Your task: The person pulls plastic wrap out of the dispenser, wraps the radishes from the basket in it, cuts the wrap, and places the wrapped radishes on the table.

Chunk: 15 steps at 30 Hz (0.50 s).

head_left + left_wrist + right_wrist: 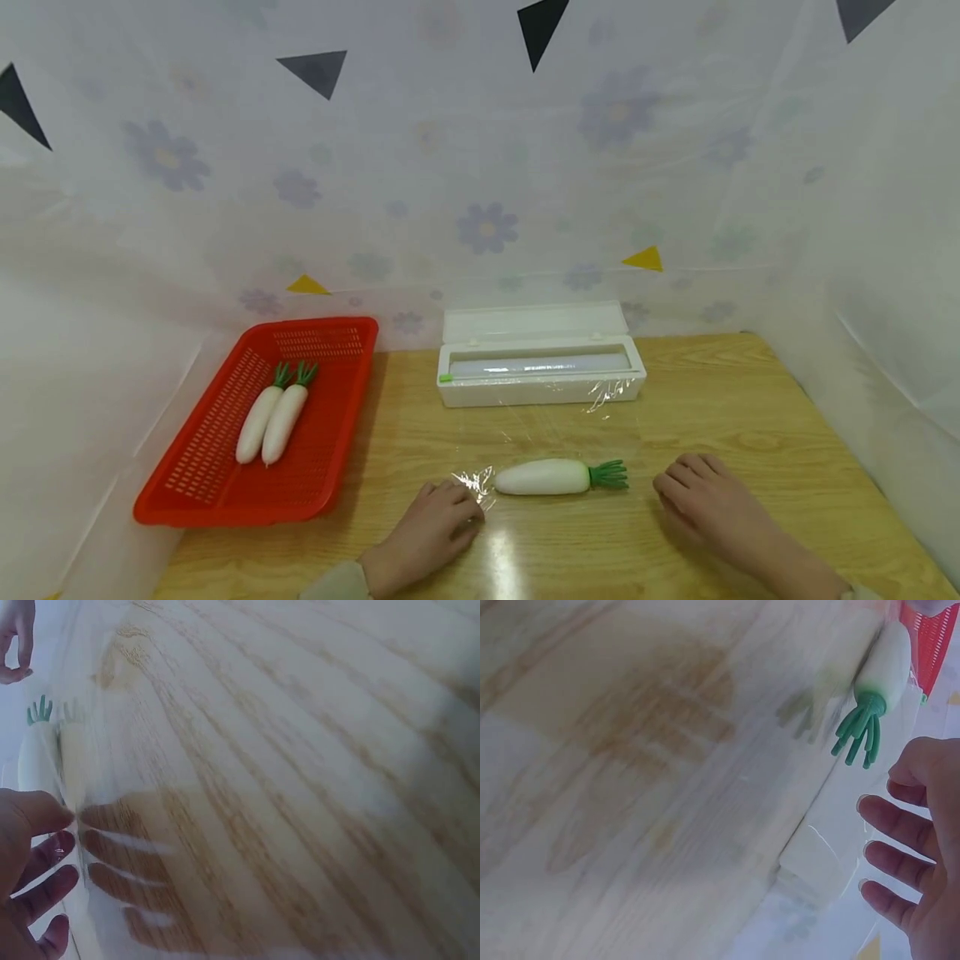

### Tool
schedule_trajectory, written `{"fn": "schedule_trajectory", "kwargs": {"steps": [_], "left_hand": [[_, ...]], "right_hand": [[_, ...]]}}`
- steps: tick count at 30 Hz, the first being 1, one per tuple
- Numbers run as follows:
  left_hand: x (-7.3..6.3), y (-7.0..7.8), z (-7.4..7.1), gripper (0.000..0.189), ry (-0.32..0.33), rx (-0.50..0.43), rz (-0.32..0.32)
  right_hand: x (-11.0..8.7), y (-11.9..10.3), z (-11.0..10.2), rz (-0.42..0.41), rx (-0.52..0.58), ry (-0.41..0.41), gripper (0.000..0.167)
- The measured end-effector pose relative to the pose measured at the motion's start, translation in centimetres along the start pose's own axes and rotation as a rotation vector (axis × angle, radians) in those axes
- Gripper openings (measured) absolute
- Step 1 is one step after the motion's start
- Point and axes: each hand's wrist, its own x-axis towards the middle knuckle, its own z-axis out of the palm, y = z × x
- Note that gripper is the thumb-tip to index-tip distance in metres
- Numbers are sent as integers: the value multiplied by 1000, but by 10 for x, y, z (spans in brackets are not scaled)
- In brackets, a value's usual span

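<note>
A white radish (543,477) with a green leafy top lies lengthwise between the two hands, its leaves pointing right. Around it a sheet of clear plastic wrap (525,429) stretches forward from the white dispenser box (540,392). My left hand (435,529) is at the wrap's near left corner, fingertips down by the radish's tip. In the left wrist view its thumb and fingers (52,889) are spread apart and loosely bent. To the right of the leaves, my right hand (712,508) is held with loosely bent fingers (896,825) and nothing in them.
At the left stands a red plastic basket (348,450) holding two more white radishes (281,425). The dispenser's lid (536,321) is raised, with a roll of wrap (540,365) inside. A flowered white curtain (480,167) closes off the back and sides of the wooden table (750,417).
</note>
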Motion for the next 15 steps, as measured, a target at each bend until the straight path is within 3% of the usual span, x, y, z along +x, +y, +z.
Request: {"fn": "schedule_trajectory", "kwargs": {"steps": [5,15], "left_hand": [[3,-2,-2,10,80,-27,-16],[23,-14,-12,13,138,-229,-176]], "right_hand": [[5,2,-2,30,-6,-5,51],[12,14,5,68,-23,-8,52]]}}
